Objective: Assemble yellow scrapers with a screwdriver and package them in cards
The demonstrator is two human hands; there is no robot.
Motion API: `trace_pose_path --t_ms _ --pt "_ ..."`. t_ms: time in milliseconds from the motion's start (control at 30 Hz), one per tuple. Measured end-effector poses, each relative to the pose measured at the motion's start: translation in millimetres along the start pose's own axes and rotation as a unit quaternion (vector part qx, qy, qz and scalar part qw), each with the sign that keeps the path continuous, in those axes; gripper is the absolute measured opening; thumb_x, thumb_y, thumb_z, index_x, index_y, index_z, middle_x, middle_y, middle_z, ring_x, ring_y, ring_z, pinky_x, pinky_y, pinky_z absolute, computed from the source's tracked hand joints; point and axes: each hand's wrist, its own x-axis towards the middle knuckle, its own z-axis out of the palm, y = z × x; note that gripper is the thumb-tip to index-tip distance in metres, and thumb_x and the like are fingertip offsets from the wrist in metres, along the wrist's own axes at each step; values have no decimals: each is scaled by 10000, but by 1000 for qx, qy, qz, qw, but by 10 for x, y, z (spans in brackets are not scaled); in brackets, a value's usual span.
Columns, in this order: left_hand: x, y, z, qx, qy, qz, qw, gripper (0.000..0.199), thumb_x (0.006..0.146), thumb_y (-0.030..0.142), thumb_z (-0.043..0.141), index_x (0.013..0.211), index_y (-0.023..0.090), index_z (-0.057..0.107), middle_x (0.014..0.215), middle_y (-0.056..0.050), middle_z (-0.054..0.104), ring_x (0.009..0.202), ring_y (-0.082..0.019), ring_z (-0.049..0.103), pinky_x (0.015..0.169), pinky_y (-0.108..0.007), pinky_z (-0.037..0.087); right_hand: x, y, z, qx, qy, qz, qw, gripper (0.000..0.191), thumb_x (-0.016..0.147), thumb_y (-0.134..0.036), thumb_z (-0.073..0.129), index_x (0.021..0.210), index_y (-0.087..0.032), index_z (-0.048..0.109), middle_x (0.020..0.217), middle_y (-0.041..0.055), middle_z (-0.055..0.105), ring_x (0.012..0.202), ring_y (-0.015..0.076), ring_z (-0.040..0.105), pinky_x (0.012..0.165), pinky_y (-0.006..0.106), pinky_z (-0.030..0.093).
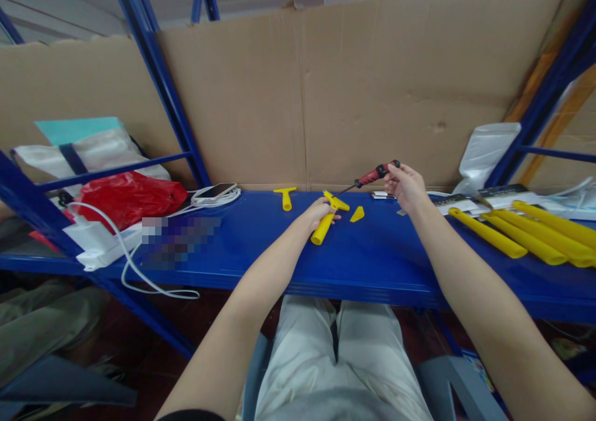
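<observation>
My left hand [319,213] is closed around a yellow T-shaped plastic handle [320,231], which lies tilted just above or on the blue shelf. In my right hand [408,187] is a red and black screwdriver [371,176], gripped near the end of its handle. Its dark shaft slants down to the left, and the tip meets the head of the yellow piece; the exact contact point is too small to make out. Beside that head lies a small flat yellow piece [357,214]. A second T-shaped yellow handle [286,199] rests farther back on the left.
Several long yellow handles [488,231] lie at the right beside packaged items. On the left are a phone [218,190] on coiled white cable, a red plastic bag [130,197] and a white power strip [107,253]. A cardboard panel [354,92] stands behind the blue shelf [261,247].
</observation>
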Motion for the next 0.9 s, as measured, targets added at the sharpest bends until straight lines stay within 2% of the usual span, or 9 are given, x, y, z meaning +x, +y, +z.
trace_pose_path --t_ms 133,300,500,733,900 --pt "23 -9 -6 -2 -2 0 1000 462 783 -10 553 1182 202 456 1083 -77 643 561 -97 655 483 -188 463 17 21 -12 -2 -6 -10 1000 350 691 -320 783 732 -213 452 460 -89 490 352 57 442 353 164 352" --pt "5 -3 7 4 4 -2 1000 477 802 -38 487 1213 199 436 1075 -75 651 528 -83 636 464 -181 447 40 61 -30 -7 13 -22 1000 456 631 -393 821 717 -230 405 398 -126 401 316 61 394 322 170 320" --pt "22 -10 5 8 3 2 1000 482 793 -25 525 1210 205 456 1060 -68 659 547 -95 649 473 -182 450 75 119 -38 -16 62 -26 998 521 587 -453 835 714 -237 379 394 -135 377 304 54 360 300 165 303" --pt "15 -18 15 14 10 9 1000 500 797 -45 472 1230 203 444 1084 -83 661 593 -110 670 470 -181 447 87 141 -64 -37 66 -13 997 517 607 -474 818 711 -242 368 408 -120 382 320 71 395 302 177 320" --pt "3 -16 26 16 10 14 1000 497 801 -44 455 1234 199 436 1083 -88 663 589 -111 668 451 -180 437 39 87 -21 -35 64 -19 997 457 617 -454 814 692 -228 424 382 -117 367 310 59 372 308 174 328"
